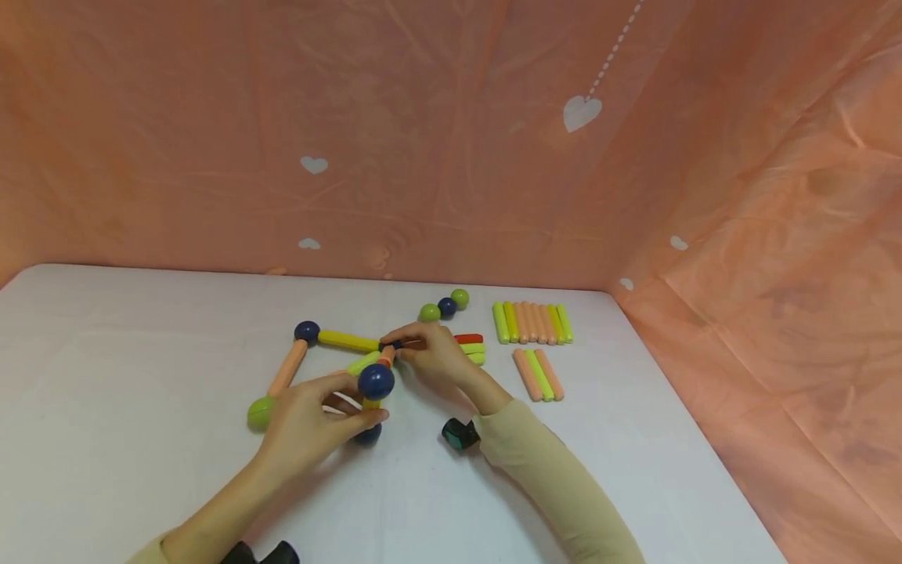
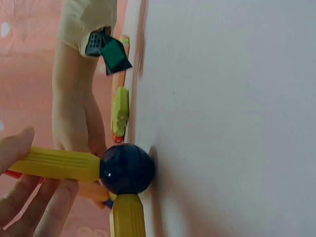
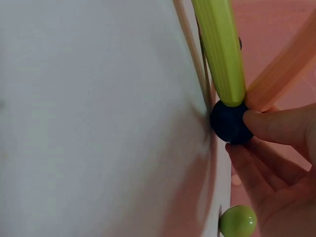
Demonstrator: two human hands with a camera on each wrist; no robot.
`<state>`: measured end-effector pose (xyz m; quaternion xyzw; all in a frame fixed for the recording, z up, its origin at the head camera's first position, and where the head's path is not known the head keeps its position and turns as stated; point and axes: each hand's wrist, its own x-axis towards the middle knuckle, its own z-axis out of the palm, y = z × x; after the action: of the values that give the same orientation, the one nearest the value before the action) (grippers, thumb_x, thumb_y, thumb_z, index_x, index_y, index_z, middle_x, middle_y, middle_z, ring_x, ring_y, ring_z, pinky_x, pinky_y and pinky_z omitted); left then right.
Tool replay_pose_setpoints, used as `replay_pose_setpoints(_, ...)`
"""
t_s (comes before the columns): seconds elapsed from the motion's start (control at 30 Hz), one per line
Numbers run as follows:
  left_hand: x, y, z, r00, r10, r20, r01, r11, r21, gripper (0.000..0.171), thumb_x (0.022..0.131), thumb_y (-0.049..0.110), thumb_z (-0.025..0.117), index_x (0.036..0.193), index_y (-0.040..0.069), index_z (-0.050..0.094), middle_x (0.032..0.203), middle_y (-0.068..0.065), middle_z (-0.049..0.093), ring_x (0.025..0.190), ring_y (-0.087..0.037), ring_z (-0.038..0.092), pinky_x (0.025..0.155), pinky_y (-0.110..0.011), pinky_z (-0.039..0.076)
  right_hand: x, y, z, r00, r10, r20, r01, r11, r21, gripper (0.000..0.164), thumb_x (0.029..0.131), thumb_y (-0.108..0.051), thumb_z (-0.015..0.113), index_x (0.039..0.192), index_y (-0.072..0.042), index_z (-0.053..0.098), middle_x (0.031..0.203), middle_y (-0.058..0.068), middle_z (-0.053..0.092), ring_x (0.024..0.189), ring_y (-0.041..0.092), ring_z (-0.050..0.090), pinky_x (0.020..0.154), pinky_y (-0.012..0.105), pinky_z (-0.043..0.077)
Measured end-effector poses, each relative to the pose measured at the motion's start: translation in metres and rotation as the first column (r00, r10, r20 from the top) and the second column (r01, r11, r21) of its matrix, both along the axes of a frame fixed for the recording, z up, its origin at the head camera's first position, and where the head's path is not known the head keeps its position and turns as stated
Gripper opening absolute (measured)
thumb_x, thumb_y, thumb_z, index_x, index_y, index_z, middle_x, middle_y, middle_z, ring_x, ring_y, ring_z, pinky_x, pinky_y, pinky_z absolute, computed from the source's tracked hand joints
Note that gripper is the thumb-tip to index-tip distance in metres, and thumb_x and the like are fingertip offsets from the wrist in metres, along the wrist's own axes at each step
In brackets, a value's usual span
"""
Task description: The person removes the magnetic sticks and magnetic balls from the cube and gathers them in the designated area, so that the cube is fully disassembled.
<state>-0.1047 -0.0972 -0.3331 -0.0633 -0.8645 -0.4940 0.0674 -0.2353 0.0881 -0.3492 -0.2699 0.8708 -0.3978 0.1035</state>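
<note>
My left hand (image 1: 303,423) grips an upright yellow stick (image 2: 61,164) between thumb and fingers. A dark blue ball (image 2: 127,169) joins its lower end, close to the table, and another blue ball (image 1: 376,381) tops it. At the far corner, my right hand (image 1: 430,352) pinches a third blue ball (image 3: 230,122) with thumb and fingertips. From that ball rise an orange stick (image 3: 284,64) and run a yellow-green stick (image 3: 222,54). On the left, a yellow stick (image 1: 348,341), a blue ball (image 1: 306,332), an orange stick (image 1: 287,368) and a green ball (image 1: 260,413) form connected sides.
Beyond my right hand lie green balls (image 1: 460,298) with a blue ball (image 1: 447,308) between them. A row of sticks (image 1: 532,323) and a smaller group of sticks (image 1: 539,376) lie right. Red and green sticks (image 1: 470,348) sit partly behind my right hand. An orange curtain (image 1: 437,157) hangs behind the white table (image 1: 634,470).
</note>
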Motion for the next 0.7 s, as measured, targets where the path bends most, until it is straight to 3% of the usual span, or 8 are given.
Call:
replay_pose_setpoints(0.17, -0.004, 0.006, -0.001, 1.000, 0.004, 0.029, -0.004, 1.000, -0.010, 0.029, 0.072, 0.034, 0.084, 0.088, 0.014, 0.071, 0.087, 0.001, 0.072, 0.076, -0.011, 0.068, 0.063, -0.023, 0.051, -0.004, -0.002, -0.003, 0.999, -0.027, 0.029, 0.028, 0.999, -0.021, 0.029, 0.092, 0.000, 0.060, 0.116, -0.014, 0.070, 0.121, 0.003, 0.067, 0.118, 0.017, 0.059, 0.099, 0.029, 0.048)
replay_pose_setpoints(0.27, -0.008, -0.001, -0.005, 0.995, -0.097, 0.017, 0.097, 0.995, 0.019, 0.028, 0.073, 0.030, 0.084, 0.091, 0.012, 0.070, 0.090, -0.001, 0.070, 0.081, -0.014, 0.067, 0.067, -0.023, 0.054, -0.003, -0.001, -0.003, 0.999, -0.019, 0.038, 0.020, 0.999, -0.028, 0.030, 0.092, -0.001, 0.060, 0.119, -0.012, 0.069, 0.124, 0.004, 0.065, 0.120, 0.017, 0.057, 0.099, 0.029, 0.048)
replay_pose_setpoints(0.4, -0.015, -0.025, -0.011, 0.966, -0.256, -0.020, 0.255, 0.966, -0.034, 0.031, 0.075, 0.032, 0.082, 0.098, 0.014, 0.071, 0.101, -0.004, 0.070, 0.094, -0.022, 0.068, 0.082, -0.037, 0.056, 0.006, 0.004, 0.003, 0.999, -0.003, 0.036, 0.005, 0.997, -0.080, 0.031, 0.093, -0.004, 0.059, 0.124, -0.007, 0.064, 0.127, 0.008, 0.062, 0.121, 0.023, 0.056, 0.098, 0.030, 0.049)
replay_pose_setpoints(0.47, -0.017, -0.040, -0.012, 0.959, -0.284, -0.022, 0.282, 0.957, -0.069, 0.034, 0.075, 0.035, 0.081, 0.101, 0.016, 0.071, 0.107, -0.005, 0.071, 0.106, -0.028, 0.065, 0.090, -0.049, 0.051, 0.013, 0.009, 0.008, 1.000, 0.015, 0.023, -0.011, 0.990, -0.141, 0.031, 0.093, -0.003, 0.058, 0.124, -0.002, 0.062, 0.126, 0.013, 0.062, 0.119, 0.026, 0.057, 0.097, 0.030, 0.050)
replay_pose_setpoints(0.5, -0.017, -0.048, -0.013, 0.963, -0.269, -0.015, 0.267, 0.959, -0.096, 0.034, 0.075, 0.037, 0.081, 0.102, 0.019, 0.072, 0.108, -0.004, 0.071, 0.106, -0.028, 0.065, 0.089, -0.050, 0.051, 0.017, 0.011, 0.010, 0.999, 0.028, 0.015, -0.025, 0.983, -0.180, 0.031, 0.093, -0.002, 0.057, 0.124, 0.000, 0.061, 0.125, 0.016, 0.062, 0.117, 0.028, 0.058, 0.095, 0.030, 0.050)
replay_pose_setpoints(0.57, -0.018, -0.061, -0.015, 0.967, -0.253, 0.008, 0.253, 0.963, -0.096, 0.034, 0.076, 0.037, 0.080, 0.104, 0.020, 0.072, 0.104, -0.003, 0.071, 0.102, -0.028, 0.063, 0.084, -0.045, 0.050, 0.025, 0.016, 0.014, 0.998, 0.064, 0.000, -0.061, 0.962, -0.266, 0.029, 0.093, 0.000, 0.056, 0.122, 0.006, 0.060, 0.123, 0.022, 0.061, 0.114, 0.030, 0.059, 0.093, 0.030, 0.051)
replay_pose_setpoints(0.67, -0.019, -0.072, -0.018, 0.965, -0.256, 0.050, 0.259, 0.961, -0.092, 0.034, 0.078, 0.035, 0.078, 0.108, 0.021, 0.071, 0.102, 0.000, 0.070, 0.097, -0.020, 0.057, 0.077, -0.030, 0.046, 0.037, 0.020, 0.018, 0.995, 0.097, -0.027, -0.100, 0.927, -0.362, 0.027, 0.094, 0.000, 0.056, 0.119, 0.009, 0.059, 0.119, 0.026, 0.061, 0.108, 0.027, 0.061, 0.087, 0.027, 0.053)
replay_pose_setpoints(0.7, -0.020, -0.075, -0.019, 0.961, -0.272, 0.049, 0.275, 0.957, -0.096, 0.034, 0.079, 0.035, 0.078, 0.109, 0.020, 0.071, 0.100, 0.002, 0.069, 0.088, -0.015, 0.055, 0.072, -0.026, 0.043, 0.041, 0.021, 0.020, 0.994, 0.106, -0.031, -0.110, 0.915, -0.388, 0.026, 0.094, 0.000, 0.056, 0.118, 0.010, 0.059, 0.119, 0.026, 0.061, 0.107, 0.025, 0.062, 0.085, 0.026, 0.053)
